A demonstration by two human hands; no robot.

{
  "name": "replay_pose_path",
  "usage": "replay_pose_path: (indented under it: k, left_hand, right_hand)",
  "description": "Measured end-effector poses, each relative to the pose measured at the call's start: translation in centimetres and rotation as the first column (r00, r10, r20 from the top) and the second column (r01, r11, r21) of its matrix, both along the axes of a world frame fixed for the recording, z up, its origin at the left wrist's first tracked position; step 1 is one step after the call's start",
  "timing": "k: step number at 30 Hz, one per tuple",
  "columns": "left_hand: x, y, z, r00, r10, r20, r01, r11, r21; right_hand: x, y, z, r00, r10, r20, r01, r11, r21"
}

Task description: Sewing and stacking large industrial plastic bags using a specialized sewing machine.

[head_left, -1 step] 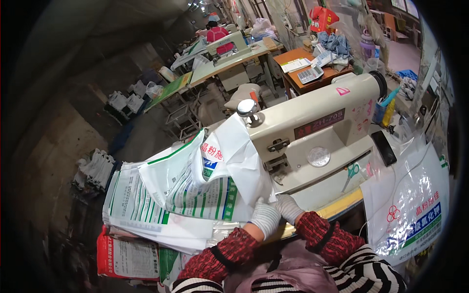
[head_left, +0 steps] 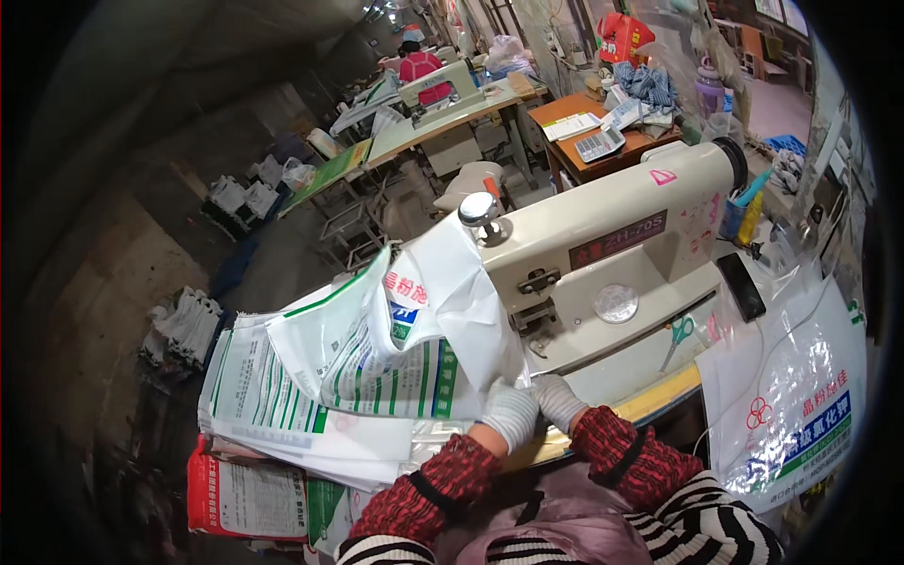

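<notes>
A white woven sack (head_left: 381, 372) with green stripes and coloured print hangs folded at the left of a cream sewing machine (head_left: 603, 235). Part of it passes by the machine's needle end. My left hand (head_left: 510, 416), in a white ribbed glove, is closed on the sack's near corner, just in front of the needle area. Touching it, my right hand (head_left: 558, 399), gloved too, is curled at the same edge with its fingertips together. The fingers partly hide the pinched edge.
More flat sacks (head_left: 367, 450) lie under the held one. Teal scissors (head_left: 678, 337) and a black phone (head_left: 741, 285) rest right of the machine. Another printed sack (head_left: 786, 386) drapes at the right. A co-worker (head_left: 421, 68) sits at a farther machine.
My left hand has shifted very slightly left and up. The sack and my right hand stay almost where they were.
</notes>
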State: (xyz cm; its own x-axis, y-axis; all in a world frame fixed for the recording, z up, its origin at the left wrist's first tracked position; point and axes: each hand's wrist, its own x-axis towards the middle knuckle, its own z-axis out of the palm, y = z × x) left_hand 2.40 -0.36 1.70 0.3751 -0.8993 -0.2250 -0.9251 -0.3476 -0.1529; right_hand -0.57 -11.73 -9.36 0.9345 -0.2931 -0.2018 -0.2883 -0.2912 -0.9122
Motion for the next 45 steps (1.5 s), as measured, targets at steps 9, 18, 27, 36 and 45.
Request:
replay_pose_path:
  k: [9,18,27,36,45]
  left_hand:
    - [12.4,4.8,-14.3,0.731,0.668,-0.138,-0.623,0.572,-0.533]
    - [2.7,7.5,-13.2,0.902,0.219,-0.373,-0.391,0.783,-0.485]
    - [-2.7,19.3,-3.7,-0.077,-0.752,-0.655,-0.938,-0.168,0.304]
    - [5.5,43.3,-4.6,0.347,-0.059,-0.936,-0.697,-0.684,-0.215]
    - [-3.4,32.8,-7.3,0.231,-0.722,-0.653,-0.912,-0.394,0.113]
  right_hand:
    - [-1.4,-0.1,3.8,1.0,0.018,0.009,-0.02,0.868,0.495]
    - [-0.1,6.9,12.7,0.651,0.466,0.6,-0.179,0.861,-0.475]
    - [-2.3,7.1,14.5,0.73,0.434,0.528,-0.114,0.838,-0.533]
    - [-5.6,8.6,16.5,0.688,0.315,0.654,-0.07,0.925,-0.372]
    - [-7.8,17.0,11.3,0.685,0.725,0.073,-0.529,0.563,-0.635]
